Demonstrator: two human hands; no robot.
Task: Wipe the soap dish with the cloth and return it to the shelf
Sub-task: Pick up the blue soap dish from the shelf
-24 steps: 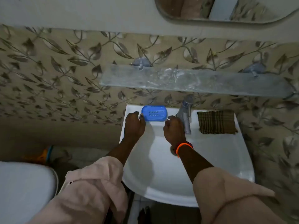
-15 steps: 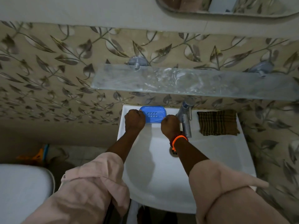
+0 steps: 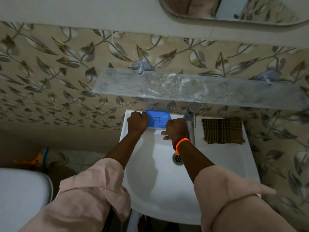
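Observation:
A blue soap dish (image 3: 158, 120) with small drain holes is at the back rim of the white sink (image 3: 217, 158), tilted up a little at its front. My left hand (image 3: 137, 122) grips its left end with curled fingers. My right hand (image 3: 175, 128) holds its right end, with the lower fingers stretched out under it. A brown checked cloth (image 3: 223, 130) lies folded on the sink rim to the right of the tap. The glass shelf (image 3: 200, 88) hangs on the wall above the sink with nothing on it.
A metal tap (image 3: 190, 121) stands just right of my right hand. The drain (image 3: 177, 159) is in the basin below my right wrist. A mirror (image 3: 234, 10) hangs at the top right. A white toilet lid (image 3: 21, 193) is at the lower left.
Both hands have moved in from the basin edge and closed on the two ends of the soap dish. The dish's front edge has lifted slightly off the rim.

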